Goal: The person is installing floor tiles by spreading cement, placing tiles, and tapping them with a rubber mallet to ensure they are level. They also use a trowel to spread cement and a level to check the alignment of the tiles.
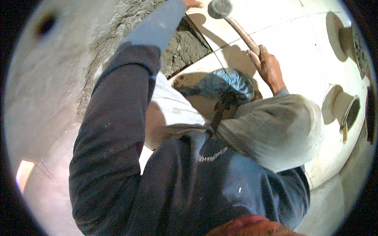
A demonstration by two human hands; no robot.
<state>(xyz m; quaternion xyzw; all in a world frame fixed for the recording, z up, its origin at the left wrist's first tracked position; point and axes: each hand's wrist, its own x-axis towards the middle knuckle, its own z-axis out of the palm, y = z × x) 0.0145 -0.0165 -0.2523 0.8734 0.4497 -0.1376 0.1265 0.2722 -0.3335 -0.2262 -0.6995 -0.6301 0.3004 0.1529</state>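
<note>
My right hand [269,69] is closed around the lower end of a mallet's handle [243,32]. The mallet's round grey head [220,8] is over the pale floor tiles [291,35], near the upper edge of the view. At that edge, my left hand [193,3] is partly cut off. Its visible fingers are stretched out by the tile's edge and hold nothing I can see. Below it, a dark gap between tiles shows rough grey mortar [187,49].
Along the left runs a grey cement wall [51,86], with wet mortar at its foot. Two bucket-like containers, one upper [346,41] and one lower [346,105], stand on the tiles at right. A tool with a yellowish handle [345,133] leans at the lower one.
</note>
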